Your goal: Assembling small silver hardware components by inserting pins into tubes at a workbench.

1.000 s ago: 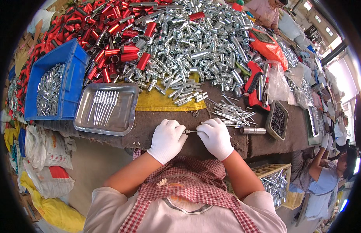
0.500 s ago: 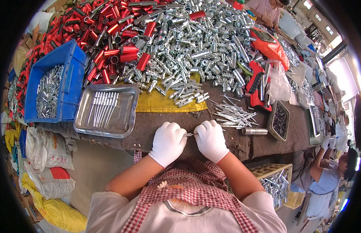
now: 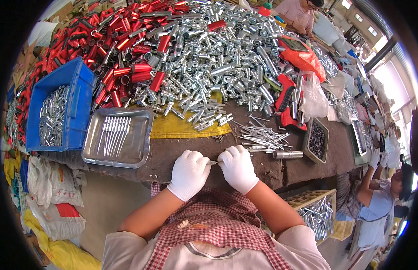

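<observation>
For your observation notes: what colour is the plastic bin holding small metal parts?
Blue plastic bin, head view.

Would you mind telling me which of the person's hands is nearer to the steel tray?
Left. The left hand is just right of the steel tray; the right hand lies beyond it.

Bright daylight, likely from windows [image 3: 388, 76] at upper right, overexposed there. Glare on heap of silver metal fittings [image 3: 218, 54]. Soft shadows. Strong fisheye bending, black vignette at rim; edges blurred.
</observation>
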The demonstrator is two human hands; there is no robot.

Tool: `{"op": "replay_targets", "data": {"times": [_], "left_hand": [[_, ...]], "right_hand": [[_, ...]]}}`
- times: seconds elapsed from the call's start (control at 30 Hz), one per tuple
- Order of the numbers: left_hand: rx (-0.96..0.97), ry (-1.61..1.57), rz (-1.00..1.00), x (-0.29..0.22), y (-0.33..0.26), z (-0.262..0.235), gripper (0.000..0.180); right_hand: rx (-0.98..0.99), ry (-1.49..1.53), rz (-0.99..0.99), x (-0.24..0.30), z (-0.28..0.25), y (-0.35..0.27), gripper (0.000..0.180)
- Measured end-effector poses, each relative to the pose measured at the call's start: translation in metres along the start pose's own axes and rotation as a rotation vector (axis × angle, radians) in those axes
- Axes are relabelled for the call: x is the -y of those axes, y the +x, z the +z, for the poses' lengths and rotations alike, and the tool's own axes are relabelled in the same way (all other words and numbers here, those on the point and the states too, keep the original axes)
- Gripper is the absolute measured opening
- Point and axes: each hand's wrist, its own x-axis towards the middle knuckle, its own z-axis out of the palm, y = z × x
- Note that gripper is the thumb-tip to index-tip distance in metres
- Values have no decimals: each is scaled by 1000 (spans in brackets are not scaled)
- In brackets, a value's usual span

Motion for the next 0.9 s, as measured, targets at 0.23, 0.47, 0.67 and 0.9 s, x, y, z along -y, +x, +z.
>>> {"op": "replay_targets", "data": {"times": [0.23, 0.47, 0.67, 0.9], "left_hand": [[15, -21, 17, 2, -3, 3, 11], [44, -28, -7, 6, 3, 2, 9], [58, -6, 24, -1, 10, 0, 8], [16, 22, 49, 0, -1, 4, 9]], "right_hand": [[-96, 355, 92, 0, -29, -8, 22], [-61, 470, 116, 6, -20, 3, 16], [38, -11, -127, 5, -17, 19, 12], [-109, 189, -133, 3, 9, 1, 8]]}}
